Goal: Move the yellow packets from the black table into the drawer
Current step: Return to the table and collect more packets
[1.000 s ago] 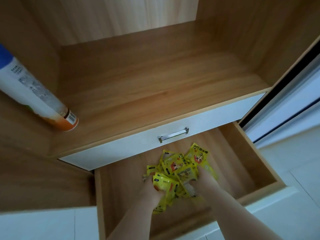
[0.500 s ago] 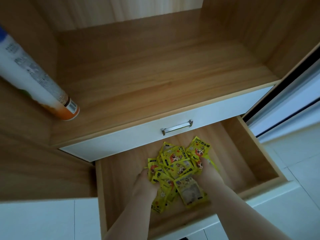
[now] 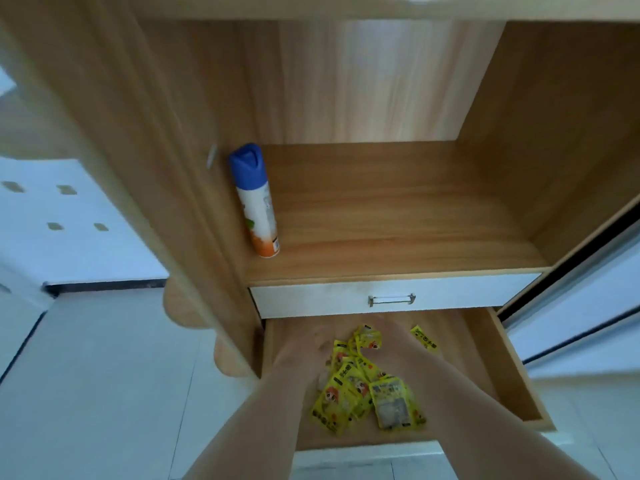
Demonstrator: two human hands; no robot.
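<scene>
Fingers of both hands are smeared by motion; whether they are spread or curled cannot be told, though no yellow is seen caught in either. The left hand (image 3: 306, 344) and right hand (image 3: 389, 330) are placed low centre of the frame, over the back of the open light-wood drawer (image 3: 512, 372), with the forearms running down to the bottom edge. Between the forearms the heap of small yellow printed foil packets (image 3: 356, 389) is seen lying loose on the drawer floor, with one stray yellow packet (image 3: 424, 338) set apart, right of the right wrist. A second ago the bundle was cupped between both hands in the drawer. Now it is spread flat and appears let go, so this load is judged delivered. The black table is not in view, so packets left there cannot be counted. Further out: a closed white drawer front with metal bar handle (image 3: 391, 300) just above, a wooden shelf (image 3: 398, 237) over it, and a white spray can with blue cap (image 3: 258, 202) standing at its left edge.
</scene>
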